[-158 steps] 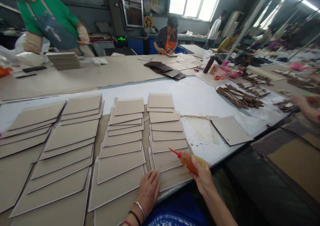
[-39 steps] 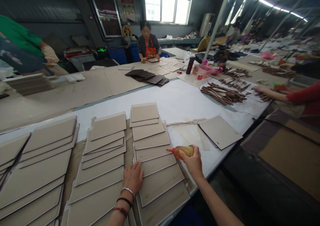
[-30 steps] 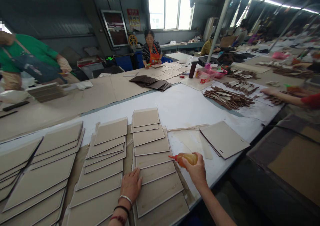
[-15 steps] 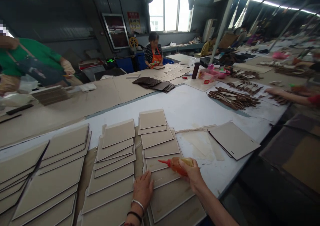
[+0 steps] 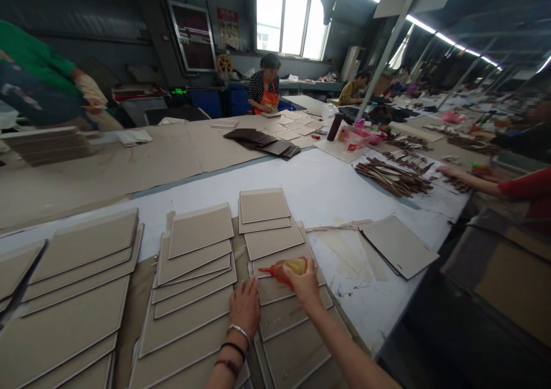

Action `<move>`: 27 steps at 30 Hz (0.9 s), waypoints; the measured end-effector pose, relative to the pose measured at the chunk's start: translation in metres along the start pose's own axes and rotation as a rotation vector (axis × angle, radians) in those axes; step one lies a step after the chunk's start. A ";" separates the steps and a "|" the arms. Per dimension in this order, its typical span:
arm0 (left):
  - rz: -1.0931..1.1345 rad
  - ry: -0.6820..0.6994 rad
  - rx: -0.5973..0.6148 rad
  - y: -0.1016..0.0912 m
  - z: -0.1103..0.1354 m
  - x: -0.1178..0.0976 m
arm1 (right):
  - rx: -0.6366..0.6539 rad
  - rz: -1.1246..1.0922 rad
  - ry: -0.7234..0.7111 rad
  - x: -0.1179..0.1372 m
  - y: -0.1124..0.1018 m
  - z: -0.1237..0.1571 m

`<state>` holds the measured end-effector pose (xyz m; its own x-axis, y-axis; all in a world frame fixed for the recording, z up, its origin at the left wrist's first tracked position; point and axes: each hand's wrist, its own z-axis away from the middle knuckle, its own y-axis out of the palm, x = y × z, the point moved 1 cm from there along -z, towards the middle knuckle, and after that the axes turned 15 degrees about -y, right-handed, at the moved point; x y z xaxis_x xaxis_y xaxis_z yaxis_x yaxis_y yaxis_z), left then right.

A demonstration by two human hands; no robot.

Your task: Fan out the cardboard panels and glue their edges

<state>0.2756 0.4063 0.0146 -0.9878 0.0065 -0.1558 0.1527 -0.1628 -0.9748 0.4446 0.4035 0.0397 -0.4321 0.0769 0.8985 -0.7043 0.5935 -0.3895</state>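
My right hand point(image 5: 306, 283) is wrapped around a squeeze bottle point(image 5: 286, 271) with amber liquid and a red nozzle. The bottle lies nearly level, its tip pointing left above the right column of overlapping beige boards point(image 5: 275, 242). Wet-looking streaks mark some boards below it. My left hand point(image 5: 244, 308) rests palm down at the left edge of that column, its fingers stretched forward and holding nothing. Left of it lies another overlapping column of beige boards point(image 5: 193, 280) with dark edges.
More board columns point(image 5: 81, 286) spread to the left. Loose grey boards point(image 5: 398, 245) lie on the right, by the table edge. Farther off are brown strips point(image 5: 391, 177), dark panels point(image 5: 260, 142) and a pink basket point(image 5: 353, 139). Co-workers stand or sit around the tables; one's hand point(image 5: 451, 172) reaches among strips.
My right hand has carried the bottle left and slightly farther up the right column. My left hand has shifted slightly up. The view has turned a little rightward.
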 end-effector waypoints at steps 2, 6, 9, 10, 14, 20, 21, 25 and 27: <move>-0.003 -0.003 0.014 -0.003 0.000 0.000 | 0.012 0.038 -0.017 0.000 -0.003 -0.001; -0.009 -0.009 0.037 -0.007 0.000 -0.001 | -0.009 0.099 -0.006 -0.002 -0.024 -0.006; -0.023 -0.008 0.030 -0.008 0.001 -0.003 | -0.039 0.145 0.018 -0.007 -0.044 -0.011; -0.027 -0.008 0.023 -0.007 0.001 -0.003 | -0.048 0.156 0.022 -0.009 -0.051 -0.013; -0.039 0.002 -0.011 -0.002 0.001 -0.001 | -0.092 0.205 0.034 -0.017 -0.077 -0.021; -0.057 0.046 -0.033 0.006 -0.001 0.005 | -0.162 0.251 0.070 -0.029 -0.107 -0.032; -0.064 0.049 -0.033 0.006 -0.002 0.005 | -0.169 0.253 0.077 -0.030 -0.110 -0.033; -0.107 0.029 -0.014 0.002 -0.002 0.002 | -0.194 0.241 0.078 -0.033 -0.117 -0.032; -0.117 0.029 0.000 0.000 -0.002 0.000 | -0.214 0.220 0.087 -0.036 -0.117 -0.029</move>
<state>0.2755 0.4079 0.0148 -0.9975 0.0538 -0.0459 0.0368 -0.1595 -0.9865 0.5588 0.3546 0.0588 -0.5048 0.2849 0.8149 -0.4606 0.7095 -0.5334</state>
